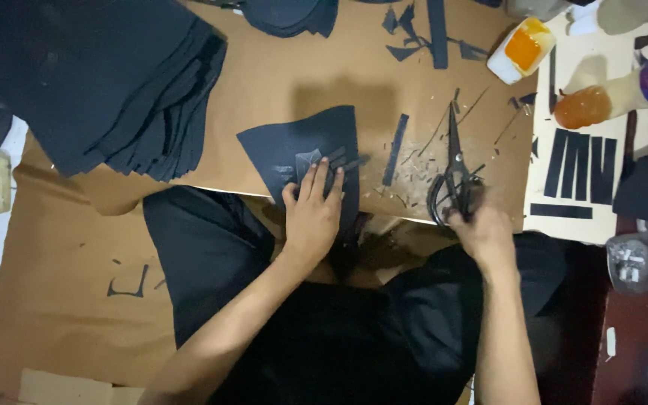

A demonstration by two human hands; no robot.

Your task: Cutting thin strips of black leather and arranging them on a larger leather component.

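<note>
Black fabric piece (301,154) lies near the front edge of the brown board (264,82), and the left hand (313,214) rests flat on it with its fingers spread a little, pressing down small dark strips (343,161). Just to the right, the right hand (485,229) has its fingers curled on the handles of the black scissors (451,176), which lie on the board with their blades pointing to the back edge. A big stack of dark cloth (106,82) sits at the back left corner.
</note>
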